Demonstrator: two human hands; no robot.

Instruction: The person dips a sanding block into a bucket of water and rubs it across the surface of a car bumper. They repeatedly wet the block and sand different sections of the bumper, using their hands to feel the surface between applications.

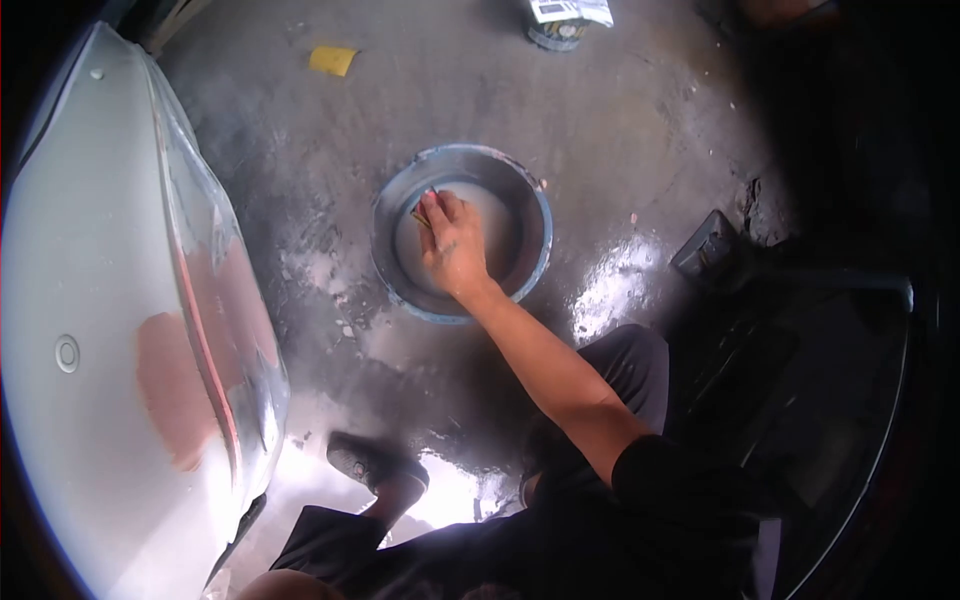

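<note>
My right hand (456, 243) reaches into a round grey-blue basin (540, 245) of cloudy, whitish water. Its fingers are closed on a small, thin piece of sandpaper (421, 217), of which a yellowish-brown edge shows; the rest is hidden by the fingers. The basin stands on the floor in front of me. My left hand is out of view.
On the left is a silver-white car body panel (90, 230) with pinkish filler patches (175, 390). A yellow piece (333, 61) and a tub (556, 36) lie farther off. To the right are a dark block-like object (706, 248) and a black glossy panel (800, 400).
</note>
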